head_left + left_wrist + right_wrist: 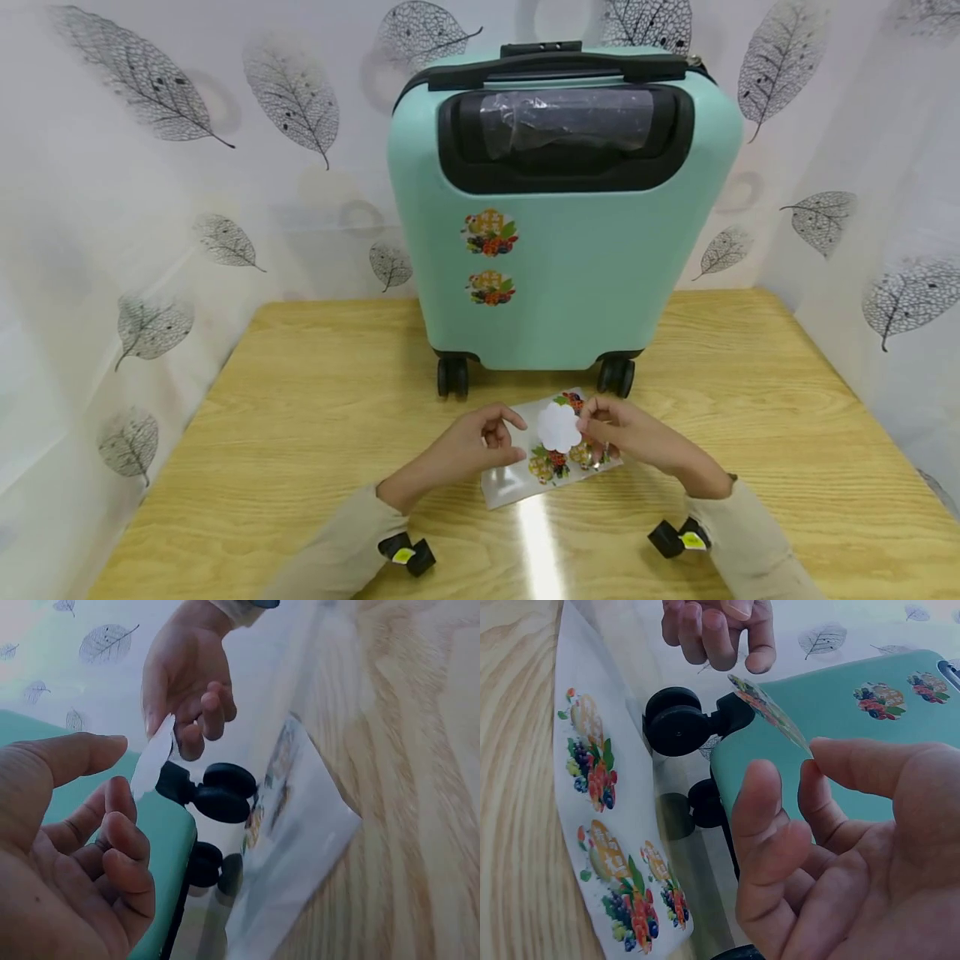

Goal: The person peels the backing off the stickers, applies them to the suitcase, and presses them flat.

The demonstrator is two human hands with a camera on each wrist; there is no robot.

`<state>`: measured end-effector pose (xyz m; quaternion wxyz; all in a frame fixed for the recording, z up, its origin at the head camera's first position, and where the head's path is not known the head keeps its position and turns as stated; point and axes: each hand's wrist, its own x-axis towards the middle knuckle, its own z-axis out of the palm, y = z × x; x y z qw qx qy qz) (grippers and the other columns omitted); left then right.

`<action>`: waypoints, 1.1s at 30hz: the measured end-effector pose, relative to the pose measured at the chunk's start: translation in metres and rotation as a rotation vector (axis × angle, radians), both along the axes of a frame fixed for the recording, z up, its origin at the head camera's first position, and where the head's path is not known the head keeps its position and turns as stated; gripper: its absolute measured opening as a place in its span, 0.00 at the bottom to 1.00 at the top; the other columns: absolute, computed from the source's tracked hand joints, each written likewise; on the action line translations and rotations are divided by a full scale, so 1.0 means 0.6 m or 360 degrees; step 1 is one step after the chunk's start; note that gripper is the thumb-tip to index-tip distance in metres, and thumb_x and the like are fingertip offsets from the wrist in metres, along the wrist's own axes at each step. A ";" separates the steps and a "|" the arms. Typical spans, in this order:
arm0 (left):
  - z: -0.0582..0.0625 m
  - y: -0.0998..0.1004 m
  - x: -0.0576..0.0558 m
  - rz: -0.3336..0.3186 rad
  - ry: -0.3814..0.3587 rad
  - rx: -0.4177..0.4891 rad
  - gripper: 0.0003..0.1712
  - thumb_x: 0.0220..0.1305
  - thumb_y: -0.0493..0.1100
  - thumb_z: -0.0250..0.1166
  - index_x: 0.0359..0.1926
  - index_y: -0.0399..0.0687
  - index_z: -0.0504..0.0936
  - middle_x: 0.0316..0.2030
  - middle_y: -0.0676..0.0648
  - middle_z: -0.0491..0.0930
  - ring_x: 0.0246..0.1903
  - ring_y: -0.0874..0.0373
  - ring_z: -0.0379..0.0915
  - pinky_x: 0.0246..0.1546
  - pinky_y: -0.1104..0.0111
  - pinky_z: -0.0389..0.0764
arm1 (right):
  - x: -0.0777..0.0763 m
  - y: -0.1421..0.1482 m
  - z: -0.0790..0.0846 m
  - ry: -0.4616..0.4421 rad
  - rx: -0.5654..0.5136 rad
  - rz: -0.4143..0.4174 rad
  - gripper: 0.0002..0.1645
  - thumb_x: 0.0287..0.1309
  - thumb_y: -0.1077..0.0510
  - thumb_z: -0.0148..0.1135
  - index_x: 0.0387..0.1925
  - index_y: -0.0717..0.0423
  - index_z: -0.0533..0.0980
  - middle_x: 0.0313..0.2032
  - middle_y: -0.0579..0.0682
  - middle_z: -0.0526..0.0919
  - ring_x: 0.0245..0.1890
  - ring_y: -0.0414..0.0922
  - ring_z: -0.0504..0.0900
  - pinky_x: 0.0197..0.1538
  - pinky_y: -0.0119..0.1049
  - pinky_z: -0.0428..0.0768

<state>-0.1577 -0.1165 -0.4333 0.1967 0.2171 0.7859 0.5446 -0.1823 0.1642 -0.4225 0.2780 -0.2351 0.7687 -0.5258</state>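
Between thumb and forefinger my right hand [637, 433] pinches the edge of a fruit sticker [559, 428], its plain white back facing up in the head view. The printed fruit side of that sticker [769, 712] shows in the right wrist view. My left hand [480, 442] is just left of the sticker, fingers loosely bent, thumb and forefinger apart with nothing between them. Beneath both hands a sticker sheet [506, 487] lies on the table, with several fruit stickers on it. Behind it stands a mint green suitcase [585, 275] bearing two fruit stickers [490, 289], one above the other.
The suitcase rests on black wheels [452, 377] upon a wooden table [322, 375]. A white curtain [315, 208] with dark leaf prints hangs behind and along the sides. Clear plastic film [566, 121] covers part of the suitcase's black handle recess.
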 end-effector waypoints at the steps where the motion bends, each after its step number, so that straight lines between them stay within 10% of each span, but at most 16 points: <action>1: 0.002 0.004 0.000 0.0009 0.0003 0.0008 0.21 0.61 0.42 0.67 0.52 0.38 0.75 0.28 0.51 0.74 0.25 0.65 0.66 0.27 0.75 0.69 | -0.001 -0.001 0.002 -0.0001 0.0002 -0.0008 0.15 0.73 0.55 0.48 0.41 0.66 0.67 0.30 0.57 0.76 0.26 0.44 0.78 0.26 0.34 0.73; 33: 0.003 0.077 -0.016 0.0293 0.0280 -0.0066 0.07 0.55 0.38 0.70 0.36 0.48 0.82 0.19 0.56 0.69 0.18 0.69 0.60 0.19 0.77 0.62 | -0.002 -0.025 0.019 -0.0174 -0.0117 -0.0248 0.13 0.72 0.54 0.47 0.42 0.63 0.68 0.30 0.49 0.76 0.21 0.36 0.74 0.25 0.31 0.71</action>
